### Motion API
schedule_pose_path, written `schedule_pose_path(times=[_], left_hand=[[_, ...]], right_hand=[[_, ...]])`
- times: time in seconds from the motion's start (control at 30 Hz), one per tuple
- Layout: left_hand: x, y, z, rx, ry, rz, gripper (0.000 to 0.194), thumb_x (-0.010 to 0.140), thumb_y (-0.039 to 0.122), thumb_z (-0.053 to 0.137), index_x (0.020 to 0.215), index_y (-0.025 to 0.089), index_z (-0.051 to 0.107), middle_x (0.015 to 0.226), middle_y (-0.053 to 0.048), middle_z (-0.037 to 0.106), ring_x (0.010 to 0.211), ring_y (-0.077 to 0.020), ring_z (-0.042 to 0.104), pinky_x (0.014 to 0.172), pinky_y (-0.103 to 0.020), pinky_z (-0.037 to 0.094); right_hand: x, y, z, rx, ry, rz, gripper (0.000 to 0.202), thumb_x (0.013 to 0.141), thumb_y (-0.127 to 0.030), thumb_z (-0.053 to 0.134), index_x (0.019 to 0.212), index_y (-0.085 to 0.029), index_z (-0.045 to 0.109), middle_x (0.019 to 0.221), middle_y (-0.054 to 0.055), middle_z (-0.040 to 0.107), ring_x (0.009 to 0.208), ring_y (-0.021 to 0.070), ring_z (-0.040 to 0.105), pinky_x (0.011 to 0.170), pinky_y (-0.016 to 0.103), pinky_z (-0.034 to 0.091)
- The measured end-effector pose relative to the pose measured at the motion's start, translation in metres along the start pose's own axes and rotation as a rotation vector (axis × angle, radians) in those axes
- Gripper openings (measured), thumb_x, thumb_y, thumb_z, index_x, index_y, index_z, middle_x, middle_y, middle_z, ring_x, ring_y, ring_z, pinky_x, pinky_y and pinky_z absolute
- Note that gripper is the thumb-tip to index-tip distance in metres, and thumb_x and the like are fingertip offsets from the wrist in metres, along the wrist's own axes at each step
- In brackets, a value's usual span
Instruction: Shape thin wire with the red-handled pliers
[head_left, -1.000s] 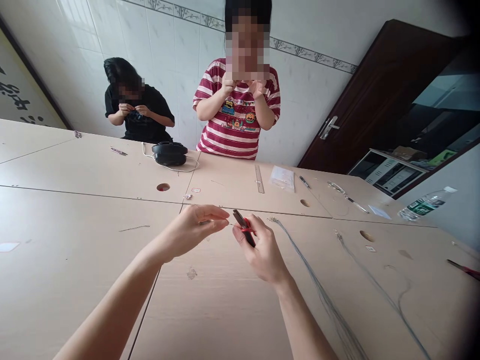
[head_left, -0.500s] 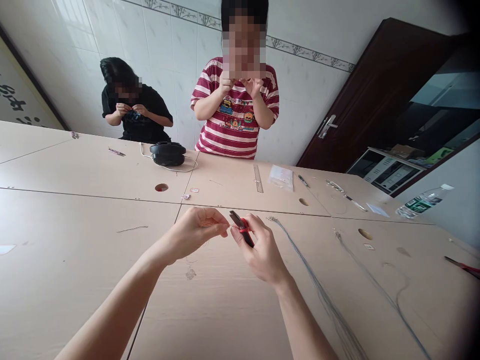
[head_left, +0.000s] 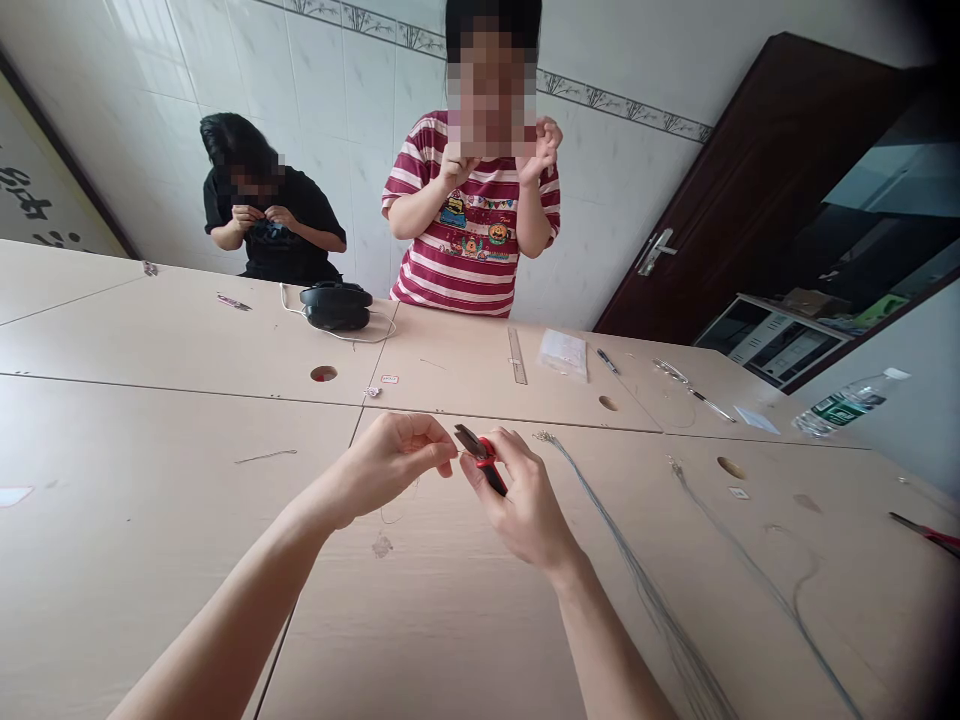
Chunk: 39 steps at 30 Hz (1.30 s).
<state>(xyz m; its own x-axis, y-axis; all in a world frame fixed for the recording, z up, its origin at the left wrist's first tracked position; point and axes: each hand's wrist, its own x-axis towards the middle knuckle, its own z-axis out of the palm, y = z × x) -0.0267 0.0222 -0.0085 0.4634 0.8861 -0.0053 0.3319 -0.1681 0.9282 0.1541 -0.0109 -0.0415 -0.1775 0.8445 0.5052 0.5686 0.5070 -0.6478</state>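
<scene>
My right hand (head_left: 521, 490) is closed around a pair of small pliers (head_left: 487, 468) with red and black handles, the dark jaws pointing up and left. Just to its left, my left hand (head_left: 397, 455) pinches a fine strand (head_left: 391, 515), part of which dangles beneath the palm. The fingertips of both hands are close together above the table, with the plier tips between them. Whatever small piece sits at the pinch is too tiny to make out. Right of my right hand lies a bundle of grey-blue cords (head_left: 600, 510) with metal ends.
Another cord bundle (head_left: 739, 555) lies further right, near red-handled scissors (head_left: 926, 532). A water bottle (head_left: 847, 403), a ruler (head_left: 517, 356), a plastic bag (head_left: 563, 355) and a black case (head_left: 336, 306) rest farther back. Two people work across the table (head_left: 187, 560).
My hands and the pliers have barely shifted, the plier tips slightly left. Across the table, the person in the striped shirt has raised one hand outward, away from the other.
</scene>
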Motion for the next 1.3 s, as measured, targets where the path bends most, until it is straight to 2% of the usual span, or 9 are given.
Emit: schedule_pose_path(times=[0.3,0.63,1.03,1.3], left_hand=[[-0.0002,0.0004,0.0003,0.010,0.009,-0.013,0.022,0.081,0.037,0.054,0.077,0.019,0.065,0.077,-0.003,0.068,0.072,-0.0175,0.060,0.057,-0.027,0.042],[0.0010,-0.0025,-0.0007,-0.005,0.050,-0.032,0.020,0.078,0.036,0.055,0.074,0.019,0.065,0.076,-0.004,0.070,0.069,-0.0172,0.060,0.054,-0.027,0.040],[0.0001,-0.0014,0.0016,-0.014,0.023,-0.038,0.021,0.080,0.038,0.055,0.075,0.020,0.065,0.077,-0.004,0.070,0.070,-0.0174,0.060,0.055,-0.027,0.042],[-0.0004,0.0010,0.0019,0.005,0.028,-0.036,0.022,0.080,0.038,0.054,0.076,0.020,0.066,0.078,-0.004,0.070,0.070,-0.0178,0.061,0.055,-0.027,0.043]], right_hand=[[0.0000,-0.0007,0.0008,-0.002,0.007,-0.018,0.009,0.090,-0.016,0.051,0.083,-0.022,0.051,0.077,0.000,0.053,0.074,0.0165,0.047,0.071,0.029,0.041],[-0.0016,0.0035,0.0005,0.034,0.039,0.016,0.004,0.092,-0.022,0.052,0.091,-0.022,0.055,0.088,0.004,0.061,0.084,0.0191,0.055,0.075,0.031,0.045],[-0.0003,0.0003,0.0014,0.027,0.033,0.004,0.005,0.092,-0.021,0.052,0.087,-0.023,0.054,0.080,0.002,0.056,0.079,0.0186,0.054,0.073,0.031,0.045],[-0.0014,0.0003,0.0016,0.030,0.030,0.012,0.004,0.091,-0.020,0.052,0.090,-0.022,0.055,0.083,0.002,0.058,0.082,0.0188,0.055,0.075,0.031,0.046]])
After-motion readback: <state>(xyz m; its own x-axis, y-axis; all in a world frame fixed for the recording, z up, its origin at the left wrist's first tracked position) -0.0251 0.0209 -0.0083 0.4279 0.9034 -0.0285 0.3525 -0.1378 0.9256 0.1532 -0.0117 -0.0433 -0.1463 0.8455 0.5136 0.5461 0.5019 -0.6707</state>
